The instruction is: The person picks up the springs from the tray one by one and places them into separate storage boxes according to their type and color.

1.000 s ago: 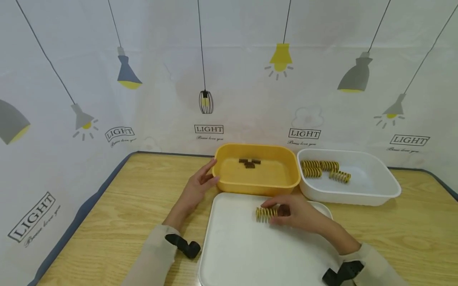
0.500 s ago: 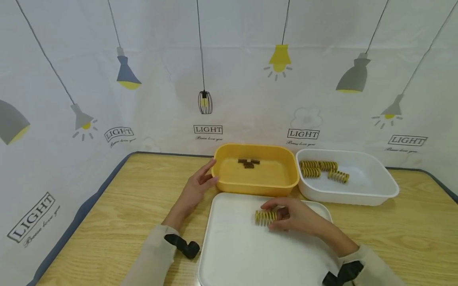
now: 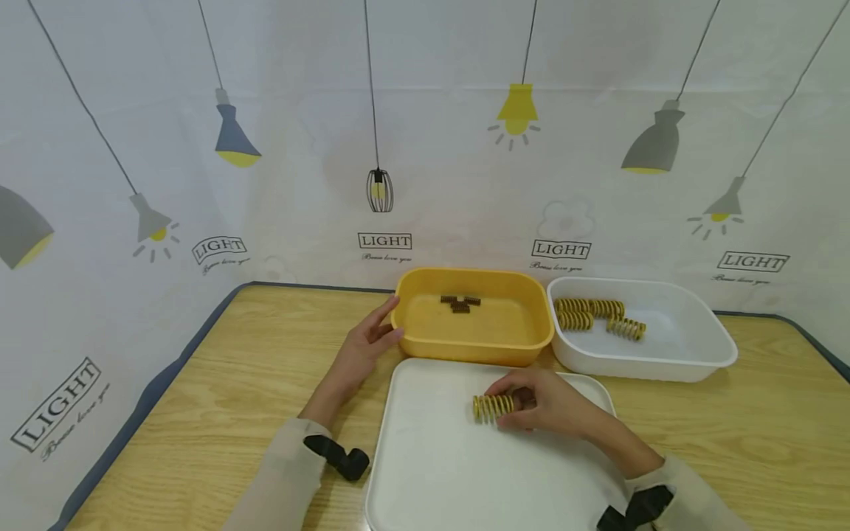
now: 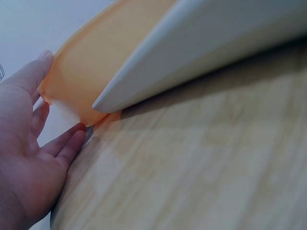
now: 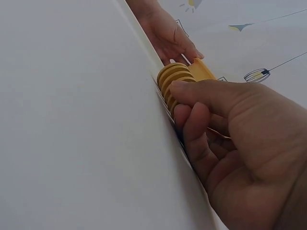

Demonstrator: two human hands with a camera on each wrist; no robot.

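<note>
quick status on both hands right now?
Left hand: open, straight fingers resting against the yellow bin.
Right hand: gripping a yellow spring on the white tray.

left hand [image 4: 24,163] — fingers [image 4: 29,76] against yellow tub [image 4: 96,57] | white tray [image 4: 201,43] rim overlaps, seemingly | wooden table [image 4: 201,167]

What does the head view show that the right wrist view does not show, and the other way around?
Only the head view shows the white bin with three yellow springs, the small dark pieces inside the yellow bin, and the wooden table. Only the right wrist view shows closely how the fingers curl over the coil. Both show the right hand gripping a yellow spring on the white tray, and the left hand at the yellow bin.
</note>
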